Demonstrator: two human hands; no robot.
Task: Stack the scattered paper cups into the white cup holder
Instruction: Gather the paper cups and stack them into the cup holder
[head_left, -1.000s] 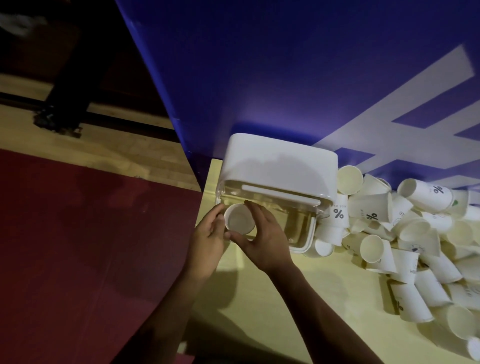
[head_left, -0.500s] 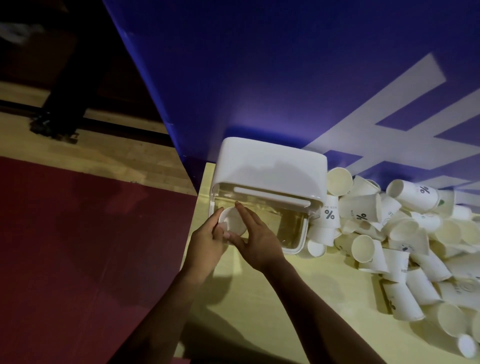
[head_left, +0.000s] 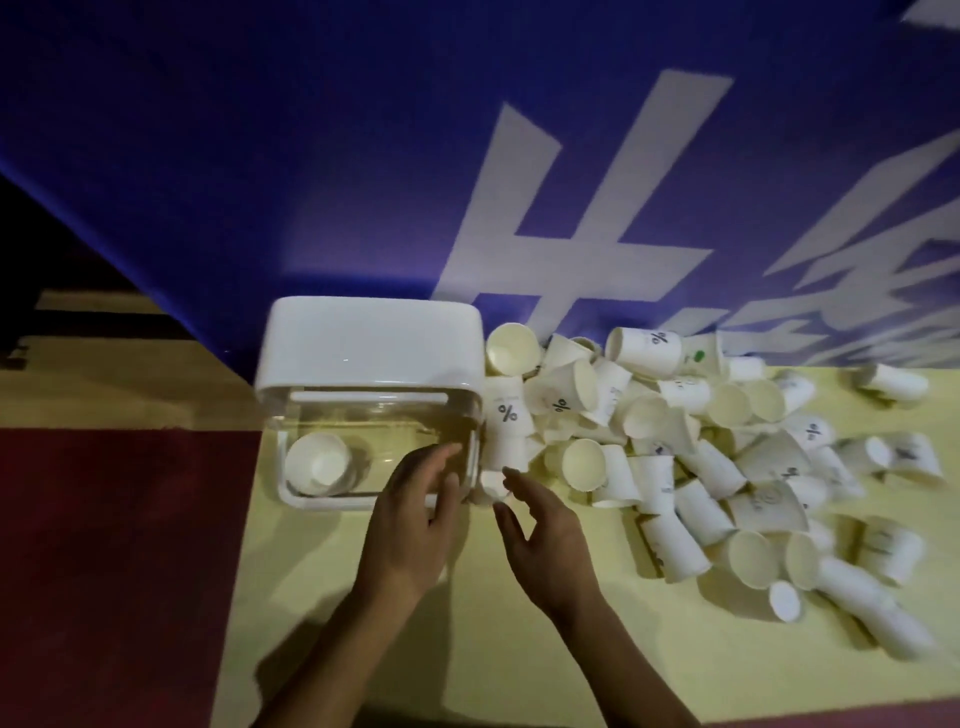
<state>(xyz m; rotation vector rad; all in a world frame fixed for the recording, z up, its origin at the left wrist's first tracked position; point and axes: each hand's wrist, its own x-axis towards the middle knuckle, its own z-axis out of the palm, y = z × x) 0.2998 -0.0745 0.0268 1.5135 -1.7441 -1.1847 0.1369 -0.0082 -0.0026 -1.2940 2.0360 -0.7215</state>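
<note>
Half a second ago both your hands pinched 1 white paper cup at the mouth of the white plastic cup holder with the clear front (head_left: 363, 343); now that white paper cup (head_left: 318, 463) lies inside the holder, at its 8 o'clock corner, open end toward you. Your left hand (head_left: 410, 525) has let go, its grip apart and empty, fingers spread over the holder's 5 o'clock edge. Your right hand (head_left: 545, 540) has pulled away toward 3 o'clock, grip likewise apart, fingertips just beside a small white cup at the holder's side. The loose heap of white paper cups (head_left: 701, 447) lies at 3 o'clock of the holder on the pale yellow worktop (head_left: 493, 649), below the blue banner with white characters (head_left: 363, 156).
</note>
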